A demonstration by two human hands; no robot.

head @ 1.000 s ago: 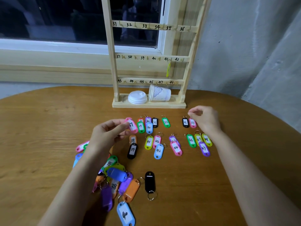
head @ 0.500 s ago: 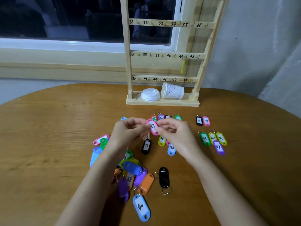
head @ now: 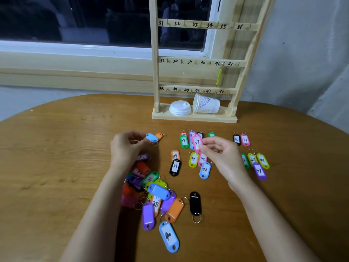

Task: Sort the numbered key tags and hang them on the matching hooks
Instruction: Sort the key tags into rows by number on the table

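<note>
My right hand (head: 221, 154) pinches a pink key tag marked 37 (head: 197, 143) above the sorted rows of tags. My left hand (head: 126, 146) hovers with curled fingers beside a blue tag (head: 152, 137) and an orange tag (head: 159, 136), holding nothing that I can see. Sorted tags lie on the table, among them black 36 (head: 236, 139), pink 37 (head: 245, 140), black 39 (head: 175, 167) and blue 42 (head: 204, 170). An unsorted heap (head: 154, 193) lies under my left forearm. The wooden hook rack (head: 196, 63) stands at the back, numbered 31 to 48, with a yellow tag (head: 219, 76) hanging by 41.
A stack of white lids (head: 180, 108) and a tipped paper cup (head: 205, 104) sit on the rack's base. The round wooden table (head: 56, 157) runs to a window sill behind and a grey wall at the right. A black blank tag (head: 195, 204) lies near the heap.
The pink 37 tag passed from my left hand to my right. My right hand came in from the right, took it, and my hands have drawn apart.
</note>
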